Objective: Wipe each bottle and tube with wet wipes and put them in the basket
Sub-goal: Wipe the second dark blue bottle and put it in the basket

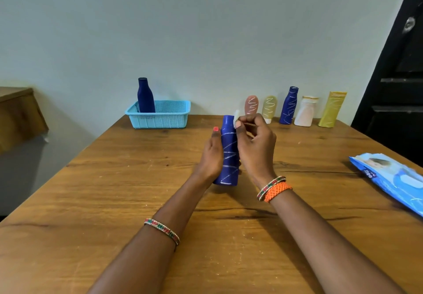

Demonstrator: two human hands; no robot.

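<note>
Wooden table (114,202) against a pale wall, and right at its middle the left hand (211,156) wraps round a blue bottle (229,156) scribbled with white lines, holding it upright just above the wood. Right hand (256,147) is pinched shut on a small wad of wet wipe (236,116), pressed at the bottle's neck; the scribbles below look untouched, so I'd say this wipe-down has barely begun. Behind the bottle and to its left sits the basket (160,117), with one clean dark bottle (145,95) standing inside, so one item looks done. Behind the bottle to its right, a row waits along the wall: pink tube (251,105), pale yellow tube (269,108), marked bottle (289,106), white bottle (305,111), gold tube (332,109). Several show scribbles; on the white one I can't tell. Far right of the bottle lies the wipes pack (393,179). Five queued plus this one, so plenty left!
</note>
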